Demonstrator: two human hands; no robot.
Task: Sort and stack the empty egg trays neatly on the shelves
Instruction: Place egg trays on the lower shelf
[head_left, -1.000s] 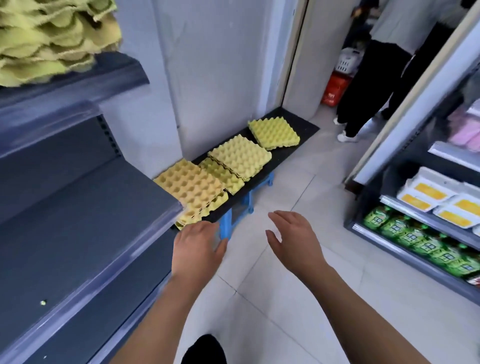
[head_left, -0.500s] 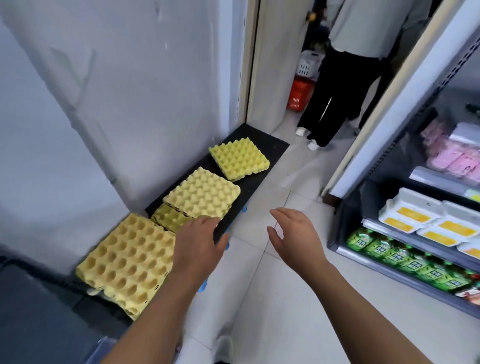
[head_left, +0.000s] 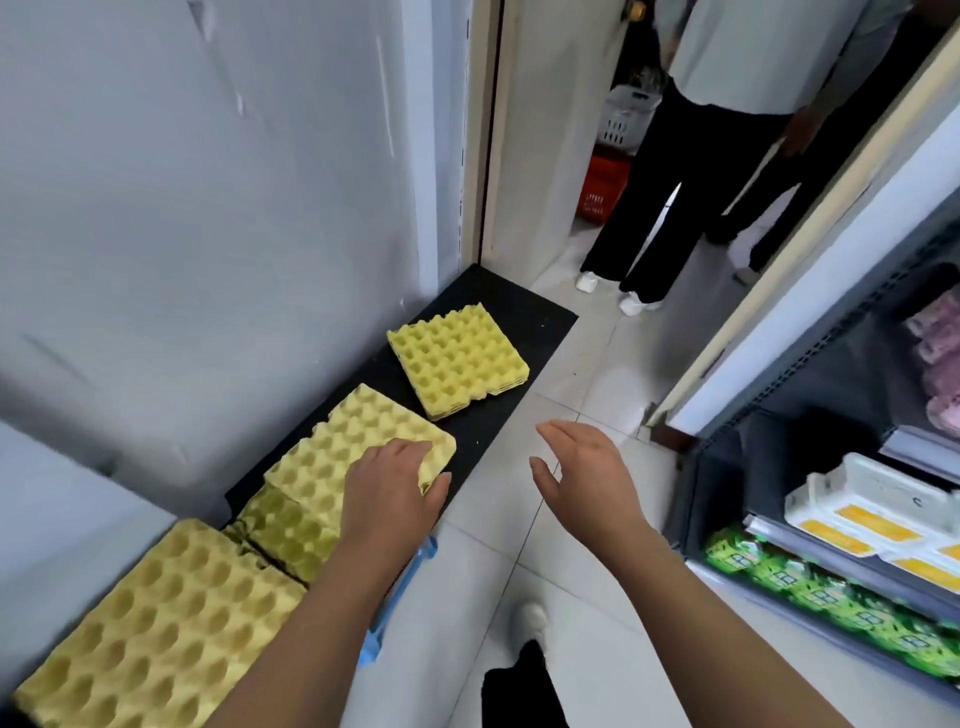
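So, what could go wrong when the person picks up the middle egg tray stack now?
1. The left hand reaches only the near corner of the middle tray stack, and the right hand is in the air; a one-corner lift may bend or spill it.
2. This stack overlaps a darker tray, which might be dragged off the black platform.

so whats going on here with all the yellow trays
A person is sorting empty yellow egg trays laid along a low black board by the wall. The left hand reaches down onto the near edge of the middle stack, fingers spread over it, not clearly gripping yet. The right hand hovers open over the floor, holding nothing. Another stack sits farther along the board, a darker tray lies partly under the middle stack, and a large stack sits nearest.
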